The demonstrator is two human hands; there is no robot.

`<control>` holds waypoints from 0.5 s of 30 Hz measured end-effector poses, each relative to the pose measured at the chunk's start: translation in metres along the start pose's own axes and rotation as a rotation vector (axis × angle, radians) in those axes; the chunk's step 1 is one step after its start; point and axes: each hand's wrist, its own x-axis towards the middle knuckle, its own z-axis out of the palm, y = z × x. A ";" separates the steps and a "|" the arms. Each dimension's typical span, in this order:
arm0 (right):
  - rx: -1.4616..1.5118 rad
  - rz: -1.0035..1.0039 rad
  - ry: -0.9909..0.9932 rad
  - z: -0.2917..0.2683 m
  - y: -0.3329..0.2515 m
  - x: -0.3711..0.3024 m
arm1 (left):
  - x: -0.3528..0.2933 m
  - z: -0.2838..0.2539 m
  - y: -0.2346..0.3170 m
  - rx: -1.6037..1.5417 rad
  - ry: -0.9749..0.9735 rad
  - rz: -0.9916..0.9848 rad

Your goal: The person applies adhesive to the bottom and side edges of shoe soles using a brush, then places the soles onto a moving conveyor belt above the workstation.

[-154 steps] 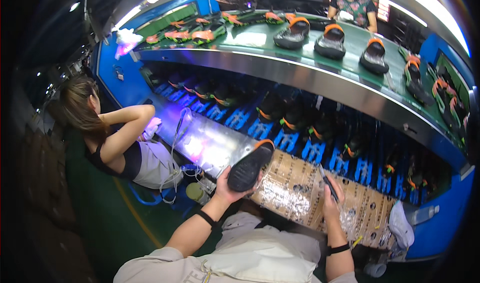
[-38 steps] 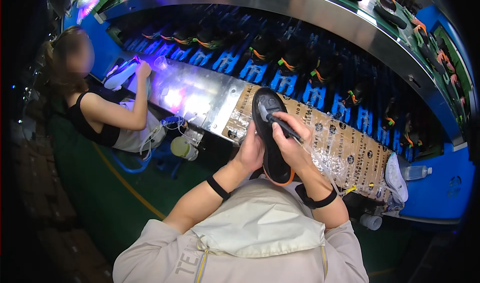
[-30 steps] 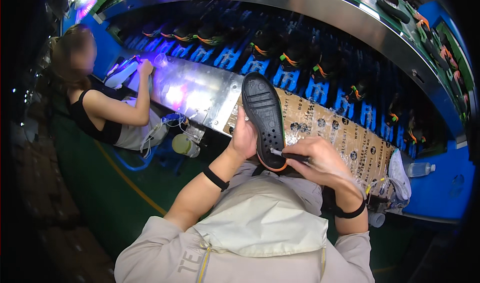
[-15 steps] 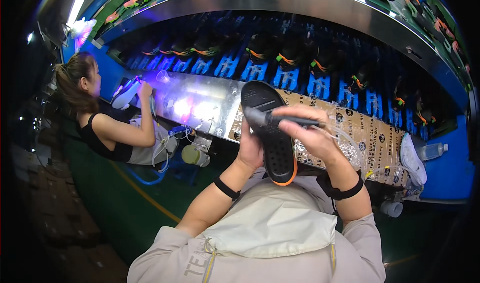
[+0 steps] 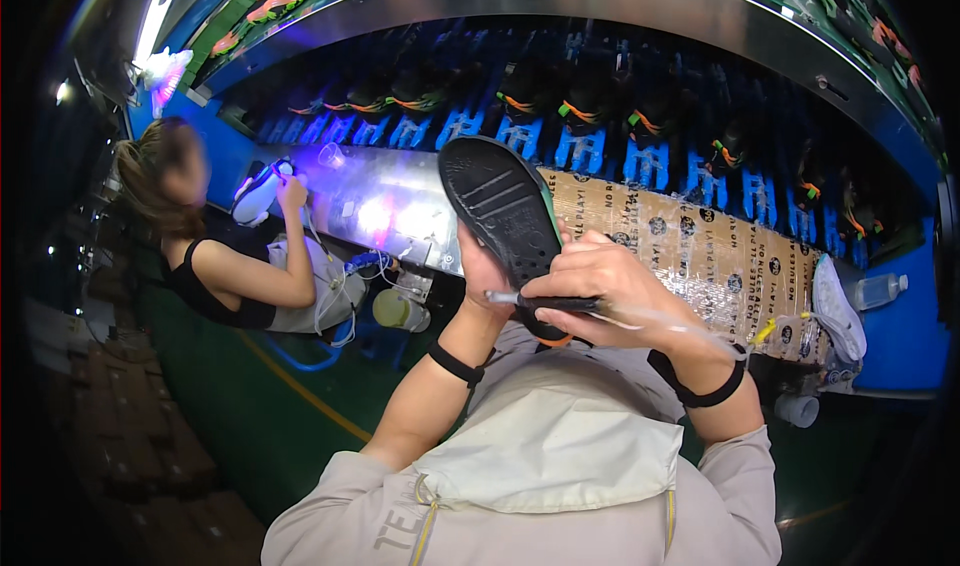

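My left hand [image 5: 478, 266] is closed round the edge of a black shoe sole [image 5: 497, 198], propping it up above my lap. Grooves run across its wide end, small holes dot its middle, and a bit of orange rim shows at the heel. Over the lower part of the sole, my right hand [image 5: 625, 288] grips a dark-handled brush [image 5: 560, 303] with a thin clear tube trailing from it. The brush's pale tip points left, close to my left wrist; whether it touches the sole I cannot tell. My right hand hides most of the heel.
Cardboard [image 5: 690, 246] covers the bench in front, beside its metal part [image 5: 400, 201]. Behind stand several dark shoes on blue holders [image 5: 575, 151]. A white shoe [image 5: 835, 306] and clear bottle [image 5: 880, 291] are at right. At left, a co-worker [image 5: 235, 281] holds a shoe [image 5: 262, 194].
The brush has come down from the wide end of the sole toward the heel, and its tip now points past the left edge. The sole has shifted and tilted to the left.
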 end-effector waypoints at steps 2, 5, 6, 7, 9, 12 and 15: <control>0.001 0.091 0.144 0.004 -0.001 -0.002 | 0.004 0.003 0.008 -0.013 0.004 0.031; -0.170 0.084 0.174 0.009 -0.006 0.002 | 0.013 0.004 0.019 -0.034 -0.024 0.069; -0.177 0.050 0.067 0.006 -0.016 0.004 | 0.013 0.006 0.021 -0.062 -0.024 0.079; -0.182 0.016 -0.036 0.004 -0.022 0.005 | 0.015 0.008 0.025 -0.086 -0.024 0.087; 0.006 0.039 0.002 0.003 -0.019 0.002 | 0.020 0.005 0.037 -0.103 -0.008 0.094; -0.141 0.132 0.144 0.002 -0.017 0.003 | 0.019 0.017 0.048 -0.159 -0.047 0.092; -0.090 -0.016 -0.104 -0.004 -0.021 0.009 | 0.024 0.024 0.059 -0.127 -0.089 0.075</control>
